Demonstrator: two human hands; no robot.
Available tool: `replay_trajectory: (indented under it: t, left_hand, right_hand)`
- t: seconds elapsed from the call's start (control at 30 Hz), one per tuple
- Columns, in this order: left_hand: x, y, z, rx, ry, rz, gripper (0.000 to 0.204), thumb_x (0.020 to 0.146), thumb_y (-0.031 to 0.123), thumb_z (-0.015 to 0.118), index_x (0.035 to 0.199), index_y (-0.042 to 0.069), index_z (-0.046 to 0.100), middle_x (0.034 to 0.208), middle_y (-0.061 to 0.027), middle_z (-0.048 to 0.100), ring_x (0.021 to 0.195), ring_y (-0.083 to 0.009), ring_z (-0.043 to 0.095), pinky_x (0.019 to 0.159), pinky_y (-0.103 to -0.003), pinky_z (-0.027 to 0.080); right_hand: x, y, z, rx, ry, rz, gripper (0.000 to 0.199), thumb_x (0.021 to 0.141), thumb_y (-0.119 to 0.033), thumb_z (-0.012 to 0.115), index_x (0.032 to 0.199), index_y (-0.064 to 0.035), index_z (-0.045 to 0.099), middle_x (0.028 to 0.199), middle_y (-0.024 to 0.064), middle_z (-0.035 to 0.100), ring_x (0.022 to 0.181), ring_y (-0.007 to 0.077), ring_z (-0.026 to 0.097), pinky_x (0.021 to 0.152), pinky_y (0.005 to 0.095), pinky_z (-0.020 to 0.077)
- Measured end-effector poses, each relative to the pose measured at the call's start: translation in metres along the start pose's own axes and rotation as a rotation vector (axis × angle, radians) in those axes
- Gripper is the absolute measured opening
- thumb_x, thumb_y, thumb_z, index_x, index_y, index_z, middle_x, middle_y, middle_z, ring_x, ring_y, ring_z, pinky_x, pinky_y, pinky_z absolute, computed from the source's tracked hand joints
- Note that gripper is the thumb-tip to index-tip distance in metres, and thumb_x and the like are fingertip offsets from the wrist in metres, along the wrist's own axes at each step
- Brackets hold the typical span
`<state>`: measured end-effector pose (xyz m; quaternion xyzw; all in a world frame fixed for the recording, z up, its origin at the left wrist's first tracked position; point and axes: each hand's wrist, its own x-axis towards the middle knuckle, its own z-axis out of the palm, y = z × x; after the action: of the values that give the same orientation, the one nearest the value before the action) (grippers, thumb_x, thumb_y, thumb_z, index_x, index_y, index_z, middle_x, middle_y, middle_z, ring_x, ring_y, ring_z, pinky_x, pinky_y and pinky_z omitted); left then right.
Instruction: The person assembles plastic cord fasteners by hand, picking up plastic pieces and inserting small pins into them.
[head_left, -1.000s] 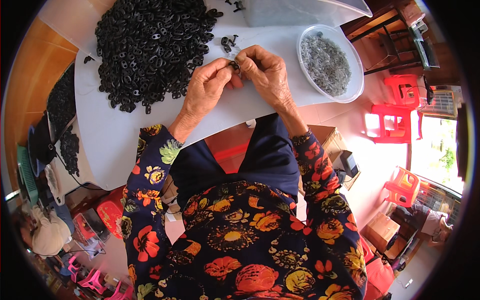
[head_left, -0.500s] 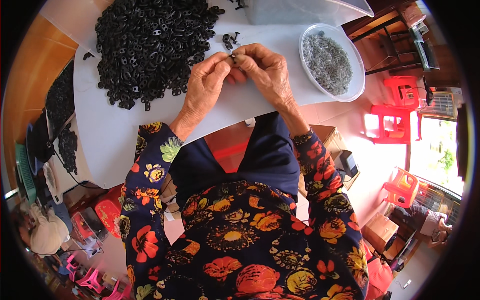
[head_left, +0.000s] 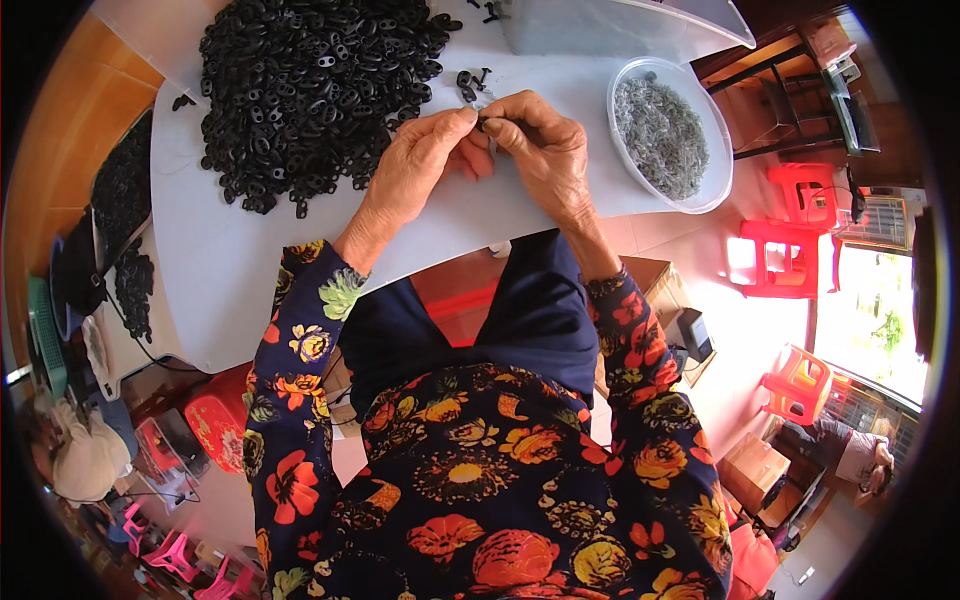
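Observation:
Over the table's near edge, my left hand point(head_left: 418, 165) and my right hand point(head_left: 545, 150) meet with their fingertips almost together. A small black plastic piece point(head_left: 483, 123) is pinched in my right thumb and forefinger. My left thumb and forefinger are closed beside it; what they hold is too small to make out. Just beyond the fingertips lie a few loose black two-hole plastic pieces point(head_left: 466, 84). A large heap of such two-hole pieces point(head_left: 310, 90) spreads to the left of my hands. To the right stands a round clear tub point(head_left: 722, 190) filled with small clear-grey parts point(head_left: 660, 135).
The pale table point(head_left: 215, 290) has a curved near edge in front of my lap. At its far side is a clear plastic bin point(head_left: 620, 30). Red stools point(head_left: 775, 255) stand on the floor at right. Cardboard boxes point(head_left: 755, 465) and a person point(head_left: 850, 450) are farther right.
My fingertips have drawn slightly apart, and the black piece now shows at my right fingertips. The table and its contents have shifted a little to the right in view.

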<state>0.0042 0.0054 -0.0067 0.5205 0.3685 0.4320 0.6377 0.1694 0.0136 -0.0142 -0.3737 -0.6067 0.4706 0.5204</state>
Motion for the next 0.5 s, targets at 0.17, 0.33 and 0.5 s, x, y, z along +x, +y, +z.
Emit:
replay_trajectory:
  t: [0.17,0.33,0.5]
  left_hand:
    - [0.0034,-0.0112,-0.0101,-0.378,-0.102,-0.069,0.027,0.095,0.024,0.051,0.092,0.0,0.063,0.072,-0.0066,0.061,0.07,-0.0146,0.057,0.07,-0.027,0.047]
    - [0.0015,-0.0061,-0.005,-0.348,0.016,-0.069,0.021,0.094,0.017,0.053,0.098,-0.002,0.061,0.077,-0.0049,0.06,0.073,-0.0134,0.056,0.073,-0.026,0.046]
    - [-0.0001,-0.009,-0.0031,-0.02,0.092,0.047,0.018,0.093,0.012,0.053,0.101,-0.001,0.062,0.08,-0.0034,0.062,0.074,-0.009,0.058,0.072,-0.024,0.047]
  right_hand:
    - [-0.0003,-0.0068,0.0047,0.06,-0.022,-0.002,0.01,0.086,0.001,0.062,0.094,0.0049,0.066,0.089,0.0061,0.06,0.074,0.0121,0.061,0.071,0.0243,0.0509]
    - [-0.0007,-0.0093,0.0032,0.06,0.015,0.135,0.014,0.089,-0.004,0.061,0.101,0.0027,0.065,0.078,0.0019,0.062,0.069,0.0077,0.054,0.066,0.0218,0.0478]
    - [-0.0001,-0.007,0.0026,0.057,0.025,0.111,0.012,0.09,-0.007,0.061,0.098,0.0023,0.064,0.073,0.0004,0.062,0.066,0.0057,0.051,0.062,0.0208,0.0455]
